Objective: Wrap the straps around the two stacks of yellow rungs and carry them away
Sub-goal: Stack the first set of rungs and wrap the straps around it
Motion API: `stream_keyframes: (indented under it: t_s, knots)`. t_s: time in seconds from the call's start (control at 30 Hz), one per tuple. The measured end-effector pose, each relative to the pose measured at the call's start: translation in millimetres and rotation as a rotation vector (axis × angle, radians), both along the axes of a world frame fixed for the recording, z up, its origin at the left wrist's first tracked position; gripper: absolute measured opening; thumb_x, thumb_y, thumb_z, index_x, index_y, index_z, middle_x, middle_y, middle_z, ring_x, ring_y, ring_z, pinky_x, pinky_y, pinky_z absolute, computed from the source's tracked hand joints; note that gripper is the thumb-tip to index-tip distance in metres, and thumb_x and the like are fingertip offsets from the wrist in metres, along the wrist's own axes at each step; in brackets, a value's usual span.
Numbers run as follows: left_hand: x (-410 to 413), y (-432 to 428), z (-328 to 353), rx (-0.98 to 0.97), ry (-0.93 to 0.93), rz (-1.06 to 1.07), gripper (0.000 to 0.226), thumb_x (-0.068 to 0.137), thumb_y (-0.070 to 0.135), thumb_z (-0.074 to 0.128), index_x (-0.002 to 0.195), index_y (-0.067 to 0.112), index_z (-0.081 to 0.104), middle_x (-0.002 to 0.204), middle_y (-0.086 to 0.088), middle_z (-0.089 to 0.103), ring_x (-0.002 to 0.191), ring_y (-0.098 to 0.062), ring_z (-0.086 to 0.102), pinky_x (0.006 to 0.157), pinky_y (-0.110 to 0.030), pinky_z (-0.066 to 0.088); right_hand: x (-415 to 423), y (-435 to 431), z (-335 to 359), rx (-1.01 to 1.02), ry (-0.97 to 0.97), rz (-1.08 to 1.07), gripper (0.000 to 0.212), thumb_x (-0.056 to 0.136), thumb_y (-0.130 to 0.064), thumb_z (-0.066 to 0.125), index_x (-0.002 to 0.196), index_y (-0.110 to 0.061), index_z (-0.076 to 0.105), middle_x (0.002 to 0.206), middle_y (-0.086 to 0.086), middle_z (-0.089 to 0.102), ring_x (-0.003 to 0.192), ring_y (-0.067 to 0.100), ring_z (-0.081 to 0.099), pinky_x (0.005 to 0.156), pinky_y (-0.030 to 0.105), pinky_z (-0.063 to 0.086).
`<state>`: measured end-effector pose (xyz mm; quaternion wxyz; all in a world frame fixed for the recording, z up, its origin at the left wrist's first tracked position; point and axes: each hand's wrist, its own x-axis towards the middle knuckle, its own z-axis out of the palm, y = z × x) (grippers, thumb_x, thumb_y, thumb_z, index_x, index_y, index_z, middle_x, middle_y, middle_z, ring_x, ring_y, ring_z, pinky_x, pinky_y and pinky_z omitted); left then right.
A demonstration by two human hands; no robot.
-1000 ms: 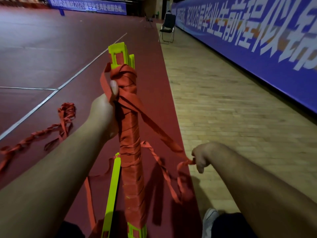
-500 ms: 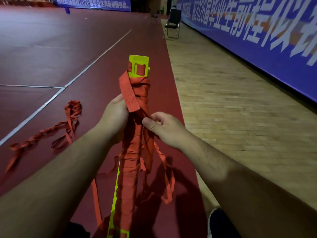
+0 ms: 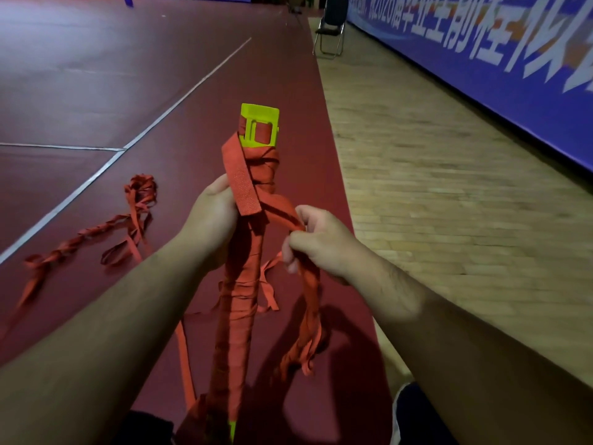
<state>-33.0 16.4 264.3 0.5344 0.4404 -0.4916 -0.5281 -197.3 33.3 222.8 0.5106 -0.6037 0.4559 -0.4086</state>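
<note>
The left hand (image 3: 211, 216) gripped the upright stack of yellow rungs (image 3: 260, 123) below its top, over the floor (image 3: 96, 91). The right hand (image 3: 317, 242) pinched the strap (image 3: 281, 212) just beside it. Risk: slack in that pinched run would loosen the windings. The strap was flat red webbing with a dotted end tab; the rungs were rigid, slotted plastic.

Place: I'm in an indoor sports hall.
Floor: red court surface (image 3: 96, 75) with white lines (image 3: 179, 97), wood strip flooring (image 3: 433, 187) beside it.
Wall: long blue banner (image 3: 500, 59); folding chair (image 3: 330, 25).
</note>
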Motion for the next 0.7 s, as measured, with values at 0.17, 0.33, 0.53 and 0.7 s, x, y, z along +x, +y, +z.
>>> stream_keyframes:
  t_s: [0.17, 0.33, 0.53, 0.7]
  knots:
    - [7.6, -7.6, -10.4, 0.009, -0.029, 0.01, 0.02, 0.096, 0.01, 0.053, 0.088, 0.014, 0.071, 0.066, -0.002, 0.066, 0.055, -0.017, 0.057, 0.055, -0.026, 0.045, -12.1, -4.9, -0.9, 0.095, 0.118, 0.011, 0.036, 0.095, -0.053, 0.051, 0.083, -0.023, 0.065, 0.058, -0.004, 0.047, 0.045, 0.008, 0.04, 0.048, 0.026, 0.037]
    - [11.6, -10.8, -27.3, 0.038, -0.002, -0.02, 0.022, 0.097, 0.01, 0.053, 0.085, 0.017, 0.07, 0.069, -0.001, 0.066, 0.059, -0.016, 0.058, 0.059, -0.028, 0.047, -18.9, -9.1, 0.4, 0.173, 0.034, 0.034, 0.027, 0.104, -0.031, 0.048, 0.089, -0.014, 0.064, 0.075, 0.005, 0.066, 0.062, 0.017, 0.061, 0.054, 0.026, 0.043]
    - [21.0, -13.3, -46.0, 0.112, 0.09, 0.017, 0.02, 0.096, 0.011, 0.057, 0.086, 0.017, 0.073, 0.069, 0.001, 0.07, 0.059, -0.014, 0.063, 0.058, -0.024, 0.051, -24.3, -10.0, -7.5, 0.081, 0.116, 0.039, 0.018, 0.097, -0.027, 0.061, 0.083, -0.015, 0.063, 0.074, 0.011, 0.072, 0.062, 0.023, 0.067, 0.05, 0.025, 0.048]
    - [32.8, -14.0, -73.2, 0.136, 0.129, 0.045, 0.016, 0.09, 0.029, 0.066, 0.082, 0.019, 0.076, 0.077, 0.006, 0.072, 0.07, -0.009, 0.064, 0.07, -0.024, 0.053, -21.1, -10.8, -27.1, 0.163, 0.162, 0.127, 0.027, 0.094, -0.039, 0.06, 0.077, -0.019, 0.058, 0.059, 0.004, 0.059, 0.054, 0.021, 0.057, 0.057, 0.03, 0.046]
